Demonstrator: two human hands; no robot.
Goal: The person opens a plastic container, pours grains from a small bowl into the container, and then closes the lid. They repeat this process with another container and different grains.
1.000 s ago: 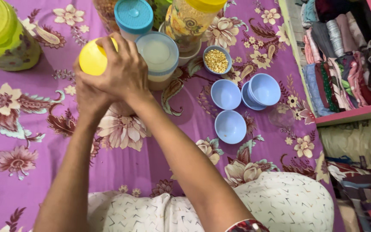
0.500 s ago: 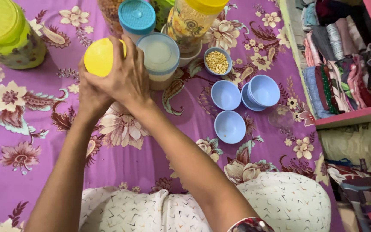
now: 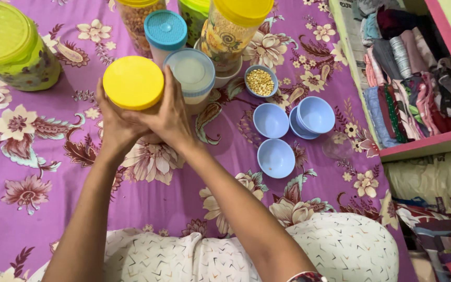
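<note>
Currently I am holding a jar with a yellow lid (image 3: 133, 82) between both hands, raised slightly off the purple floral cloth (image 3: 37, 172), with the lid facing up toward me. My left hand (image 3: 115, 124) is wrapping the near-left side of the jar body, and my right hand (image 3: 170, 116) is wrapping the right side, thumb lying along the lid's edge. Both hands are closed around the jar, pressing toward each other; the jar body itself is mostly hidden behind my fingers.

Judging from the grip, I am at the lid-handling stage: the lid is sitting flat on the jar, and I cannot tell whether it is fully tight. A next move would call for one hand steadying the body while the other shifts up onto the lid rim to turn it.

Both forearms are extending forward from my lap, converging at the jar, wrists nearly straight.

Just beyond my right hand a container with a clear lid (image 3: 190, 73) is standing, almost touching my fingers, with a teal-lidded container (image 3: 166, 30) behind it and a tall patterned jar with a yellow cap (image 3: 233, 31) further right. To the right of my hands a small bowl of yellow lentils (image 3: 260, 81) and three empty blue bowls (image 3: 275, 156) are sitting. Far to the left, a large green-lidded container (image 3: 6, 42) is standing.
</note>
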